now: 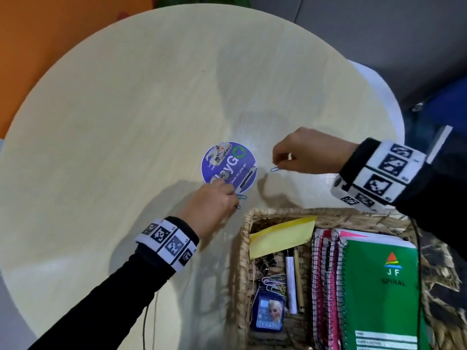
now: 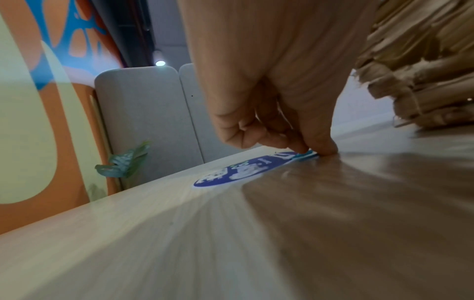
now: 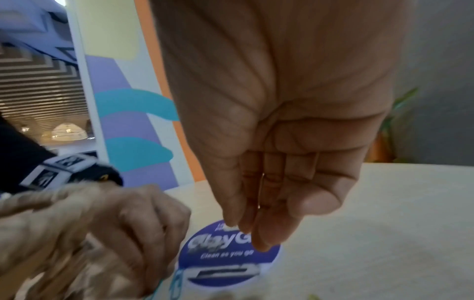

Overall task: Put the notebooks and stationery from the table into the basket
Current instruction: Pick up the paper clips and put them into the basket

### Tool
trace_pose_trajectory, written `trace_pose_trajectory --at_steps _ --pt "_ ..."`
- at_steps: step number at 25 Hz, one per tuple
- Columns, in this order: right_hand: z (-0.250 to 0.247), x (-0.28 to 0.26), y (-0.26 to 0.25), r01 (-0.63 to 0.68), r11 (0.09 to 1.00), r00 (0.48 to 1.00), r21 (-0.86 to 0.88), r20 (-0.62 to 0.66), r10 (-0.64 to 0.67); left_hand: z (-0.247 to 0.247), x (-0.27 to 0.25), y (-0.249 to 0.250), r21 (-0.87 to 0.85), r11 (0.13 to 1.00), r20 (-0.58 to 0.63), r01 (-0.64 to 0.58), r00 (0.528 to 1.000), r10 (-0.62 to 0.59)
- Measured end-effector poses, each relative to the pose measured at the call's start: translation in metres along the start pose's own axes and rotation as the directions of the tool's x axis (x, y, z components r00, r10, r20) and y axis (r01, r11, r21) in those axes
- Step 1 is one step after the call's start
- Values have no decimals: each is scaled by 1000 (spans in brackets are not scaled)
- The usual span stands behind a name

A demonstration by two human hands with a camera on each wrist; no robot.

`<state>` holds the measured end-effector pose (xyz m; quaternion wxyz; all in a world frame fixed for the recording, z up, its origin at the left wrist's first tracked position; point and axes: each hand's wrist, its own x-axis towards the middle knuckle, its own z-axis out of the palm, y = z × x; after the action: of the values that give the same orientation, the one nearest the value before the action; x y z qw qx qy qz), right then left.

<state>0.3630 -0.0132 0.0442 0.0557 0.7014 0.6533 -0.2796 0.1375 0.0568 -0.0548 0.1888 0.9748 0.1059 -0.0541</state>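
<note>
My left hand (image 1: 233, 198) is low on the round table (image 1: 126, 122), at the near edge of a round blue sticker (image 1: 228, 166). Its thumb and fingers pinch blue paper clips (image 1: 241, 197) that lie on the tabletop; the left wrist view shows the fingertips (image 2: 325, 149) pressed onto one blue clip (image 2: 306, 155). My right hand (image 1: 278, 164) hovers just right of the sticker and pinches another blue paper clip (image 1: 274, 169) at its fingertips. The woven basket (image 1: 243, 248) stands at the near right and holds a green spiral notebook (image 1: 381, 286) and pink notebooks (image 1: 326, 274).
Also in the basket are a yellow sticky pad (image 1: 280, 236), black binder clips (image 1: 265, 262), coloured paper clips (image 1: 274, 280), pens (image 1: 292, 279) and a small blue picture case (image 1: 269, 313). A cable (image 1: 145, 322) hangs under my left sleeve. An orange wall (image 1: 38, 46) lies beyond the table.
</note>
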Motion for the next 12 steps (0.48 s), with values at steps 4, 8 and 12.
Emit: trace_pose_trajectory --at_steps 4,8,12 --pt "20 28 -23 103 986 975 -130 210 -74 3 1 3 59 998 -13 -20 1000 21" --pt "37 51 -43 200 959 936 -200 327 -127 3 1 4 44 998 -7 34 999 -34" --pt "48 62 -60 172 965 943 -196 317 -104 -22 -22 5 -141 979 -167 151 971 -173"
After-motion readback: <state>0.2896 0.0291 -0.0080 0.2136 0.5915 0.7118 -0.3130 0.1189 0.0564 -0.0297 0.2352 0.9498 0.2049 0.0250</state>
